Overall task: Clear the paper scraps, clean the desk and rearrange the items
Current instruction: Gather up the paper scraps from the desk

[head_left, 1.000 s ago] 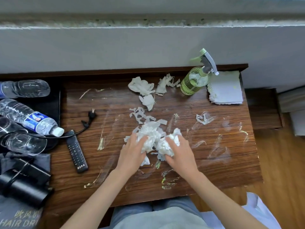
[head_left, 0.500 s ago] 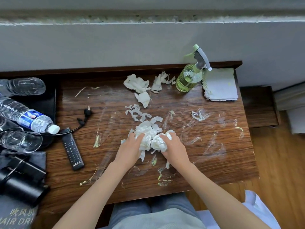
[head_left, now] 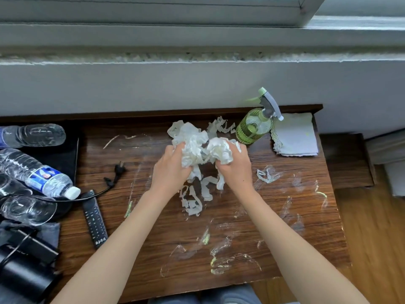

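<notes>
Both my hands hold one bunch of white paper scraps (head_left: 198, 148) over the back middle of the wooden desk (head_left: 274, 227). My left hand (head_left: 169, 170) grips its left side, my right hand (head_left: 235, 167) grips its right side. Loose strips (head_left: 194, 200) hang from the bunch and lie on the desk below it. More torn scraps (head_left: 221, 126) sit behind my hands near the back edge. A small scrap (head_left: 266, 174) lies to the right. Smears and streaks cover the desk top.
A green spray bottle (head_left: 255, 127) stands at the back right beside a folded white cloth (head_left: 294, 137). At the left lie water bottles (head_left: 41, 174), a glass (head_left: 26, 209), a black remote (head_left: 94, 219), a plug and cord (head_left: 114, 176) and a black hair dryer (head_left: 22, 275).
Both hands moved with the gathered scraps from the desk's middle toward the back edge. The bunch now reaches the scraps that lay there, and strips trail behind it.
</notes>
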The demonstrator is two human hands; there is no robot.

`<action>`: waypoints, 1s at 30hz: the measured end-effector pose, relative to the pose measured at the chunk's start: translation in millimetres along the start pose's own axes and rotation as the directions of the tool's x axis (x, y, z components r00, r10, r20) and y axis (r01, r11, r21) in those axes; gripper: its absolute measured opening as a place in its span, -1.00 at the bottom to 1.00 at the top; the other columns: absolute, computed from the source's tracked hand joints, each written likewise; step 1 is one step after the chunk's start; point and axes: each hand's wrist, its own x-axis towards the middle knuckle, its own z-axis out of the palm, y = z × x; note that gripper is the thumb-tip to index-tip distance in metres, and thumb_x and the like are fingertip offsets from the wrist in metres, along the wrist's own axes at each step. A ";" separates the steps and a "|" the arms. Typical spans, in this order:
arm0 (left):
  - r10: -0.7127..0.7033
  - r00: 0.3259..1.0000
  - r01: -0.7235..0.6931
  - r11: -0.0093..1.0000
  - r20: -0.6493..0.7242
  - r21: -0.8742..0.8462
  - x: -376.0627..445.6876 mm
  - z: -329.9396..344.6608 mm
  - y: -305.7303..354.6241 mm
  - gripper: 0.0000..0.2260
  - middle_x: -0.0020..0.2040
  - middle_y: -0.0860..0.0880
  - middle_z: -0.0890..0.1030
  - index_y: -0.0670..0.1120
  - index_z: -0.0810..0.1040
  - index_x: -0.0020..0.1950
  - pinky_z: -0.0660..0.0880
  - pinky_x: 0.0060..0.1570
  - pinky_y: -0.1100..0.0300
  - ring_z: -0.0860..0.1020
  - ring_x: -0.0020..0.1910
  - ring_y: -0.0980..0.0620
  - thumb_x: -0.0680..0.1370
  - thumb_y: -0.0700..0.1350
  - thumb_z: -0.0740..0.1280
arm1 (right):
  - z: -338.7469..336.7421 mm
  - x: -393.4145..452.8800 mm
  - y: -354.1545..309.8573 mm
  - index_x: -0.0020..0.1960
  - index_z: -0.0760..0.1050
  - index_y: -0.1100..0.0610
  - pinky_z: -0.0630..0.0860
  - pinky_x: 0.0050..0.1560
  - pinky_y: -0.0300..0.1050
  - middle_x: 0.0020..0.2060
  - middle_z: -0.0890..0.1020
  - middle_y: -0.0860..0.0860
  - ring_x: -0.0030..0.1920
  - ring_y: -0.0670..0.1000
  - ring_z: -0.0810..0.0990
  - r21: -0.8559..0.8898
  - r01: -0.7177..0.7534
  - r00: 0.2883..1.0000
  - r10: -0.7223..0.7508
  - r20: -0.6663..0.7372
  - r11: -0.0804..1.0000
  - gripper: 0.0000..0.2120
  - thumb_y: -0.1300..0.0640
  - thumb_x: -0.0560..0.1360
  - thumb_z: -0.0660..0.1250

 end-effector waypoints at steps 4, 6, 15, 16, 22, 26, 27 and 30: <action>0.048 0.998 -0.041 0.991 -0.050 0.126 48.5 2.7 -7.0 -0.40 0.32 -0.20 0.38 -0.14 0.24 0.48 0.39 0.17 0.00 0.36 0.28 -0.17 0.50 -0.04 0.37 | 13.9 51.1 -8.7 0.44 0.37 0.06 0.41 0.08 -0.11 0.27 0.40 0.14 0.23 0.15 0.45 -0.038 0.019 1.000 -0.019 0.002 0.999 -0.43 0.16 0.45 0.42; 0.101 0.994 -0.088 0.968 -0.048 0.234 68.7 6.3 -12.9 -0.43 0.32 -0.24 0.39 -0.16 0.33 0.41 0.36 0.19 -0.01 0.34 0.27 -0.21 0.46 -0.02 0.39 | 21.7 71.0 -11.8 0.44 0.34 0.03 0.43 0.12 -0.03 0.30 0.36 0.14 0.28 0.16 0.40 -0.100 0.057 0.998 -0.054 0.027 0.993 -0.41 0.09 0.45 0.42; 0.193 0.960 -0.238 0.944 0.202 0.230 95.6 27.0 -29.3 0.00 0.38 -0.18 0.34 -0.12 0.11 0.52 0.31 0.29 -0.02 0.30 0.36 -0.20 0.23 0.26 0.45 | 48.9 104.3 -2.3 0.49 0.16 0.01 0.40 0.19 0.13 0.41 0.22 0.23 0.40 0.28 0.24 -0.292 -0.005 0.965 0.081 0.248 0.956 -0.24 -0.08 0.39 0.40; 0.200 0.961 -0.248 0.928 0.191 0.276 95.7 28.4 -29.5 0.00 0.37 -0.20 0.34 -0.12 0.09 0.53 0.32 0.26 -0.04 0.30 0.35 -0.22 0.25 0.25 0.45 | 50.0 105.2 -0.5 0.48 0.17 0.01 0.43 0.14 0.11 0.38 0.25 0.23 0.37 0.28 0.27 -0.314 0.007 0.968 0.072 0.241 0.949 -0.26 -0.07 0.39 0.40; 0.204 0.975 -0.219 0.944 0.085 0.248 102.7 39.9 -27.3 -0.38 0.17 -0.21 0.46 -0.10 0.36 0.40 0.41 -0.08 0.04 0.44 0.09 -0.20 0.39 0.06 0.41 | 57.6 110.1 0.7 0.25 0.41 0.07 0.39 -0.15 -0.08 0.09 0.47 0.19 0.10 0.21 0.46 -0.289 0.006 0.978 0.056 0.203 0.957 -0.65 0.01 0.49 0.24; 0.154 0.978 -0.177 0.969 0.140 0.173 107.2 35.4 -19.5 -0.55 0.11 -0.19 0.47 -0.09 0.40 0.33 0.45 -0.12 0.07 0.48 0.06 -0.18 0.45 -0.08 0.34 | 57.3 103.3 -0.3 0.19 0.45 0.07 0.32 -0.17 -0.10 0.04 0.53 0.16 0.09 0.19 0.47 -0.261 -0.003 0.967 0.069 0.245 0.965 -0.72 0.07 0.49 0.19; 0.152 0.977 -0.173 0.975 0.151 0.143 107.6 33.9 -18.6 -0.57 0.07 -0.19 0.49 -0.09 0.41 0.32 0.45 -0.12 0.07 0.50 0.04 -0.18 0.45 -0.10 0.33 | 55.7 100.4 -1.1 0.18 0.45 0.08 0.31 -0.17 -0.10 0.04 0.52 0.15 0.08 0.18 0.48 -0.248 -0.015 0.966 0.078 0.246 0.969 -0.72 0.07 0.49 0.21; 0.162 0.975 -0.173 0.983 0.151 0.066 99.5 27.5 -15.4 -0.67 -0.05 -0.14 0.52 -0.08 0.45 0.20 0.37 -0.22 0.13 0.53 -0.05 -0.14 0.44 -0.12 0.31 | 46.7 89.1 -4.6 0.23 0.44 0.07 0.33 -0.15 -0.10 0.09 0.49 0.15 0.06 0.16 0.50 -0.197 -0.057 0.967 0.103 0.231 0.979 -0.67 0.04 0.48 0.26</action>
